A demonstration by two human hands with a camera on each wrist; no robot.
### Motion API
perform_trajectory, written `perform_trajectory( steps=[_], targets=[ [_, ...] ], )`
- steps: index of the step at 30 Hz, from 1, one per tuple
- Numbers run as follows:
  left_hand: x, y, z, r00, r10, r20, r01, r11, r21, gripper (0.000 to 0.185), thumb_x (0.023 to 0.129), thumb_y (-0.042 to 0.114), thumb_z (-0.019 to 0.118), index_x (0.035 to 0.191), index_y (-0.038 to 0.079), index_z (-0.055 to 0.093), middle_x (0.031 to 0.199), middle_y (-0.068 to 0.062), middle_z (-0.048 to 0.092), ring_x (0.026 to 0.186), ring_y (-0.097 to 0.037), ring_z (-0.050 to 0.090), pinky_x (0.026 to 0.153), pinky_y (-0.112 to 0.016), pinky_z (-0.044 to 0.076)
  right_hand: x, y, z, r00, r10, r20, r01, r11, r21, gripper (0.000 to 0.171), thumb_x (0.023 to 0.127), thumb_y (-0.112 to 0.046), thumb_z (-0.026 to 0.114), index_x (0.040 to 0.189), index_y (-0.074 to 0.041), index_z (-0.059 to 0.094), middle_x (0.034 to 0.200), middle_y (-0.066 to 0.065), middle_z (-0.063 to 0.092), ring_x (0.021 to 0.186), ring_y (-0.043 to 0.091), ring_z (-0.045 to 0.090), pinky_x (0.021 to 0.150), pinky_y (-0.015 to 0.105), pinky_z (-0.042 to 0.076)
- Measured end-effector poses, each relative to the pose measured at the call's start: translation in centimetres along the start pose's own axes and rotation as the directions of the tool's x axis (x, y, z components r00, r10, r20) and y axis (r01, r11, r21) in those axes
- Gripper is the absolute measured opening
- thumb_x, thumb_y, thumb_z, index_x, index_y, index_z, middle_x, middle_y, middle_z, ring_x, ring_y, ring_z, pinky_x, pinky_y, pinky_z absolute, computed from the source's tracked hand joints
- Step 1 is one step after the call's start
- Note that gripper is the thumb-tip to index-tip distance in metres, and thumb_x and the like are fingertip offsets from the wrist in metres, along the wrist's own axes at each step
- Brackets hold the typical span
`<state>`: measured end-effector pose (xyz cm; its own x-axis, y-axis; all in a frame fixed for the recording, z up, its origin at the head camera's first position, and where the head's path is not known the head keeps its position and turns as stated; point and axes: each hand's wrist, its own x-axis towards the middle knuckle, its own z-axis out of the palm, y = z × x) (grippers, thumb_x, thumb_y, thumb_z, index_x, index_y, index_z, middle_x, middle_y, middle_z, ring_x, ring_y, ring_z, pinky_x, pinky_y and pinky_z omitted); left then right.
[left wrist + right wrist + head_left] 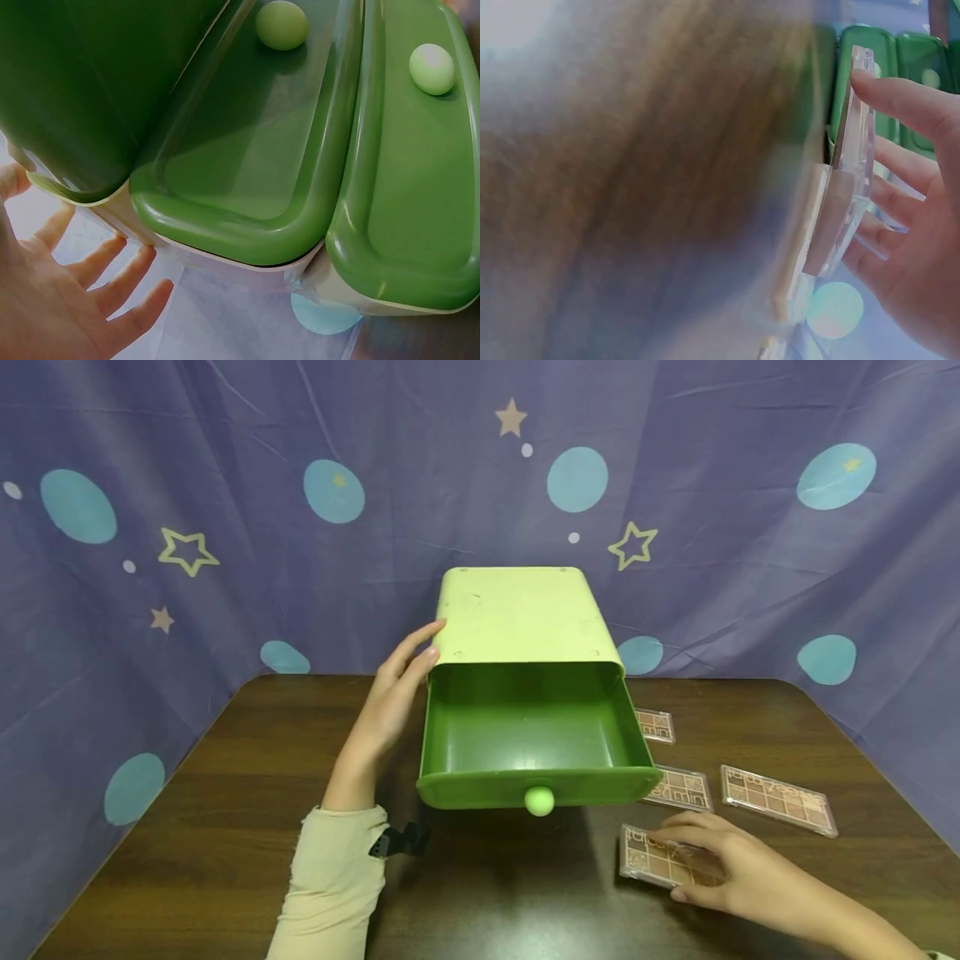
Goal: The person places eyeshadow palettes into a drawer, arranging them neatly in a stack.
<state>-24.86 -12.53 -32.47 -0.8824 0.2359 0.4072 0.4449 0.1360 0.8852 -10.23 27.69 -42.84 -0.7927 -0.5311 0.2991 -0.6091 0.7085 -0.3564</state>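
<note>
A pale green cabinet (521,610) stands at the table's middle, its dark green top drawer (480,731) pulled out and empty, with a round knob (539,801) on the front. My left hand (423,652) lies flat against the cabinet's left side, fingers straight. In the left wrist view that hand (97,292) is spread beside the stacked drawers (247,157). My right hand (697,864) lies over a clear flat case (648,856) on the table in front of the drawer. In the right wrist view its fingers (900,101) grip the case's (851,172) edges.
Three more clear cases lie right of the cabinet: one (655,725) by its side, one (686,789) under the drawer's corner, one (778,799) further right. The dark wooden table (225,827) is backed by a purple curtain (187,485). A black clip (397,841) sits at my left sleeve.
</note>
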Motion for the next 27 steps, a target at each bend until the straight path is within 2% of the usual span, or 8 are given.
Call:
perform_trajectory(
  steps=[9, 17, 22, 27],
  targets=[
    [0.0, 0.0, 0.0, 1.000, 0.007, -0.006, -0.007, 1.000, -0.011, 0.045, 0.105, 0.028, 0.045, 0.148, 0.016, 0.047, 0.152, 0.001, 0.041, 0.131, -0.016, 0.040, 0.098, -0.040, 0.038, 0.0, -0.6, -2.2, 1.000, 0.004, 0.019, -0.008, 0.977, 0.215, 0.049, 0.083, -0.018, 0.082, 0.129, -0.022, 0.064, 0.125, -0.007, 0.060, 0.104, 0.004, 0.056, 0.077, 0.018, 0.049],
    [0.0, 0.0, 0.0, 1.000, 0.007, -0.010, -0.007, 1.000, -0.006, 0.044, 0.105, 0.028, 0.045, 0.148, 0.016, 0.048, 0.152, 0.001, 0.041, 0.134, -0.016, 0.039, 0.100, -0.042, 0.038, 0.5, -1.0, -4.3, 0.998, -0.006, -0.063, 0.013, 0.993, 0.115, 0.055, 0.077, -0.012, 0.085, 0.128, -0.024, 0.065, 0.126, -0.008, 0.062, 0.121, -0.001, 0.049, 0.094, 0.007, 0.034],
    [0.0, 0.0, 0.0, 1.000, 0.003, -0.008, -0.003, 1.000, -0.003, 0.044, 0.105, 0.028, 0.045, 0.148, 0.016, 0.048, 0.152, 0.001, 0.041, 0.135, -0.016, 0.038, 0.103, -0.044, 0.037, 0.9, -1.4, -5.7, 0.997, 0.008, -0.077, 0.004, 0.988, 0.154, 0.056, 0.078, -0.005, 0.083, 0.128, -0.021, 0.065, 0.127, -0.006, 0.062, 0.125, -0.001, 0.047, 0.099, 0.007, 0.032],
    [0.1, 0.0, 0.0, 1.000, 0.008, -0.011, -0.008, 1.000, 0.004, 0.044, 0.105, 0.028, 0.045, 0.148, 0.016, 0.048, 0.153, 0.000, 0.041, 0.136, -0.018, 0.037, 0.104, -0.046, 0.036, 1.3, -1.7, -6.9, 0.994, 0.023, -0.106, 0.002, 0.974, 0.225, 0.056, 0.078, 0.004, 0.080, 0.128, -0.016, 0.065, 0.130, 0.001, 0.060, 0.119, 0.006, 0.053, 0.094, 0.010, 0.038]
  ],
)
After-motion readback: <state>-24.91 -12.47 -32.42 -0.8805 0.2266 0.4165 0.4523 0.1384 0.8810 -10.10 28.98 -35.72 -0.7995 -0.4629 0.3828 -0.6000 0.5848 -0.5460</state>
